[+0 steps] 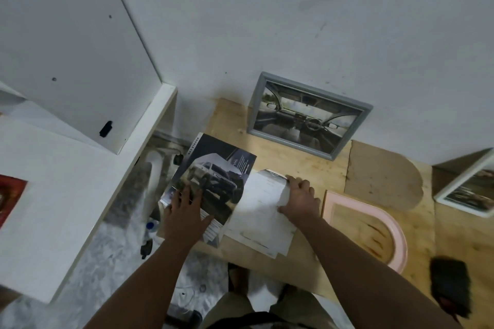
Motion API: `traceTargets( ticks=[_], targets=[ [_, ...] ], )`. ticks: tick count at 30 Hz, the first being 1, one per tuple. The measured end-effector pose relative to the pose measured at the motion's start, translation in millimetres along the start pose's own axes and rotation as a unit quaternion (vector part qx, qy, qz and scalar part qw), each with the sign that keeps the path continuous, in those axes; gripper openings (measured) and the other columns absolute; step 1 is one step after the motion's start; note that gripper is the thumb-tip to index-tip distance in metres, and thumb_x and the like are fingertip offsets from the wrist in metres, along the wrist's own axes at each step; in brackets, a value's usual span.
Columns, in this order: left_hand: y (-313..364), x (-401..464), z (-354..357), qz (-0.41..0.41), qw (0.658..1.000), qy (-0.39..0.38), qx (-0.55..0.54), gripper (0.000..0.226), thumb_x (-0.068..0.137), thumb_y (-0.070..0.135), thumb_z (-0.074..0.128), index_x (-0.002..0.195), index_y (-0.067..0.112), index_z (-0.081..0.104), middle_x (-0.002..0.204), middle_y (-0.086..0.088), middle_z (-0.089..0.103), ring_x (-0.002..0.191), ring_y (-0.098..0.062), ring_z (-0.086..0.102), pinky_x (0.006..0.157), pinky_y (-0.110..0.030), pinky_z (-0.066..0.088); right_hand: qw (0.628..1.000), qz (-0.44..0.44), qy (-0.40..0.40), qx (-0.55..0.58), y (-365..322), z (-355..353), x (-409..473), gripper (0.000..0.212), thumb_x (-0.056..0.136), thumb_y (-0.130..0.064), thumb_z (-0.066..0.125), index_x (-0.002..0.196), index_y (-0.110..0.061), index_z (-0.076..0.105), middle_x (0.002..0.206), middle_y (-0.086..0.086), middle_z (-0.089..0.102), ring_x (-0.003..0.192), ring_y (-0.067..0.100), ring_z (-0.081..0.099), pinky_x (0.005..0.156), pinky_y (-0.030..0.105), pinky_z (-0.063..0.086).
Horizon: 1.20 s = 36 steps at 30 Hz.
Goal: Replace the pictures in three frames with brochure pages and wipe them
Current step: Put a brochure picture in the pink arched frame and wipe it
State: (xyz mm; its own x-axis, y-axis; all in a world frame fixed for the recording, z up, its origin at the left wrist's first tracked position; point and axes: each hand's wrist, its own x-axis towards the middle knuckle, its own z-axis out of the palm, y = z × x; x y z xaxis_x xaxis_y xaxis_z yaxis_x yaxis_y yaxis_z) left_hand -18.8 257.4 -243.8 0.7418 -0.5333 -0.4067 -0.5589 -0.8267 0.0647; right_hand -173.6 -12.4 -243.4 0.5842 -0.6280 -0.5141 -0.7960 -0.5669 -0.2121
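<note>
Main risk: page tearing crooked or ripping into the print, since right hand (299,201) pulls at the far right edge of the white brochure page (258,211) while only the left hand (185,211) pins the brochure (211,181), and that pin sits on the left page, away from the spine. Second risk: whole brochure sliding off, as its left portion already overhangs the left edge of the plywood table (302,165) above the floor; a hard tug or a lifted palm could tip it down. Third, lesser: crumpling where the page curls up under the right fingers, leaving a crease that would show behind glass. Grip state: left hand flat, fingers spread and straight, pressing down on the truck photo page, holding nothing. Right hand fingers curled over the raised right edge of the white page, thumb on the sheet nearer the camera; looks like a pinch on that edge, though underside of the sheet hidden. Page relative to grip: bulk of the sheet lies left of and nearer than the right hand, running back to the spine between the two hands. Pink arched frame (385,224) lies flat and empty just right of the right wrist, its cardboard backing (382,173) beyond it. Grey frame (307,115) leans on the wall behind, white frame (470,189) at far right, both showing car pictures. Dark cloth-like thing (451,283) at near right, blurred, probably for wiping
</note>
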Motion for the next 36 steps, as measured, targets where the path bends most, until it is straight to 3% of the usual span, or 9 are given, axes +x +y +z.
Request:
traceTargets(
  ticks=[10, 15, 20, 22, 24, 27, 30, 33, 36],
  targets=[
    [5.9, -0.1, 3.1, -0.019, 1.000, 0.009, -0.017, 0.096, 0.081, 0.072, 0.060, 0.155, 0.022, 0.027, 0.157, -0.017, 0.033, 0.145, -0.043, 0.027, 0.107, -0.058, 0.041, 0.949, 0.054, -0.070, 0.301, 44.6, -47.1, -18.0, 0.075, 0.071, -0.016, 0.091, 0.133, -0.013, 0.049, 0.120, 0.004, 0.061, 0.109, 0.027, 0.060, 0.087, 0.039, 0.054],
    [45.6, 2.2, -9.4, 0.054, 0.970, 0.141, -0.192, 0.076, 0.085, 0.082, 0.039, 0.129, 0.022, 0.056, 0.132, -0.011, 0.056, 0.123, -0.036, 0.051, 0.101, -0.053, 0.046, 0.770, 0.086, -0.156, 0.613, 92.5, -83.2, -47.0, 0.067, 0.077, -0.007, 0.089, 0.136, -0.002, 0.057, 0.126, 0.017, 0.070, 0.114, 0.040, 0.069, 0.098, 0.060, 0.055],
    [159.9, -2.7, -40.0, 0.005, 0.850, -0.168, -0.500, 0.064, 0.090, 0.070, 0.052, 0.128, 0.020, 0.059, 0.118, -0.007, 0.065, 0.105, -0.029, 0.064, 0.095, -0.050, 0.055, 0.636, 0.074, -0.149, 0.753, 145.6, -94.8, -78.2, 0.049, 0.093, 0.003, 0.069, 0.139, 0.003, 0.053, 0.137, 0.021, 0.064, 0.126, 0.041, 0.062, 0.098, 0.055, 0.055],
    [205.8, -8.2, -44.5, -0.012, 0.775, -0.258, -0.577, 0.052, 0.089, 0.053, 0.068, 0.126, 0.016, 0.061, 0.108, -0.010, 0.072, 0.091, -0.026, 0.068, 0.084, -0.043, 0.059, 0.654, 0.090, -0.109, 0.743, 164.1, -95.2, -90.5, 0.052, 0.089, 0.000, 0.075, 0.136, 0.002, 0.055, 0.130, 0.019, 0.069, 0.119, 0.038, 0.068, 0.089, 0.049, 0.061],
    [244.2, -14.5, -44.7, -0.007, 0.765, -0.258, -0.590, 0.040, 0.089, 0.029, 0.076, 0.124, 0.016, 0.061, 0.102, -0.010, 0.075, 0.082, -0.024, 0.072, 0.071, -0.036, 0.061, 0.696, 0.119, -0.059, 0.706, 184.4, -93.6, -101.0, 0.058, 0.082, -0.008, 0.085, 0.133, -0.001, 0.058, 0.119, 0.013, 0.075, 0.107, 0.033, 0.074, 0.083, 0.046, 0.062],
    [283.0, -18.0, -36.3, -0.002, 0.811, -0.202, -0.548, 0.031, 0.091, 0.005, 0.064, 0.121, 0.013, 0.060, 0.100, -0.012, 0.073, 0.083, -0.028, 0.072, 0.064, -0.035, 0.062, 0.714, 0.161, -0.025, 0.681, 222.7, -85.1, -111.1, 0.061, 0.078, -0.026, 0.090, 0.128, -0.009, 0.060, 0.110, 0.010, 0.078, 0.098, 0.034, 0.076, 0.086, 0.050, 0.062],
    [302.0, -16.9, -23.9, 0.007, 0.841, -0.169, -0.515, 0.029, 0.091, 0.002, 0.061, 0.117, 0.013, 0.060, 0.103, -0.014, 0.069, 0.088, -0.033, 0.070, 0.076, -0.051, 0.062, 0.733, 0.183, -0.021, 0.655, 258.0, -78.5, -121.0, 0.044, 0.089, -0.037, 0.077, 0.122, -0.010, 0.062, 0.091, 0.014, 0.075, 0.067, 0.029, 0.064, 0.056, 0.034, 0.051],
    [309.0, -18.6, -6.6, 0.036, 0.893, -0.126, -0.430, 0.027, 0.091, 0.007, 0.061, 0.117, 0.015, 0.059, 0.108, -0.010, 0.066, 0.095, -0.031, 0.066, 0.084, -0.053, 0.059, 0.766, 0.213, -0.011, 0.606, 285.0, -66.7, -122.2, 0.025, 0.099, -0.019, 0.064, 0.119, -0.005, 0.067, 0.086, 0.020, 0.068, 0.068, 0.035, 0.051, 0.055, 0.034, 0.040],
    [311.9, -27.2, 11.3, 0.064, 0.938, -0.081, -0.330, 0.028, 0.092, 0.012, 0.060, 0.120, 0.016, 0.057, 0.108, -0.004, 0.065, 0.099, -0.026, 0.064, 0.086, -0.040, 0.055, 0.820, 0.224, -0.006, 0.526, 296.2, -57.7, -119.5, 0.017, 0.091, -0.002, 0.073, 0.107, 0.002, 0.069, 0.086, 0.019, 0.066, 0.063, 0.030, 0.059, 0.057, 0.035, 0.049]
  ],
)
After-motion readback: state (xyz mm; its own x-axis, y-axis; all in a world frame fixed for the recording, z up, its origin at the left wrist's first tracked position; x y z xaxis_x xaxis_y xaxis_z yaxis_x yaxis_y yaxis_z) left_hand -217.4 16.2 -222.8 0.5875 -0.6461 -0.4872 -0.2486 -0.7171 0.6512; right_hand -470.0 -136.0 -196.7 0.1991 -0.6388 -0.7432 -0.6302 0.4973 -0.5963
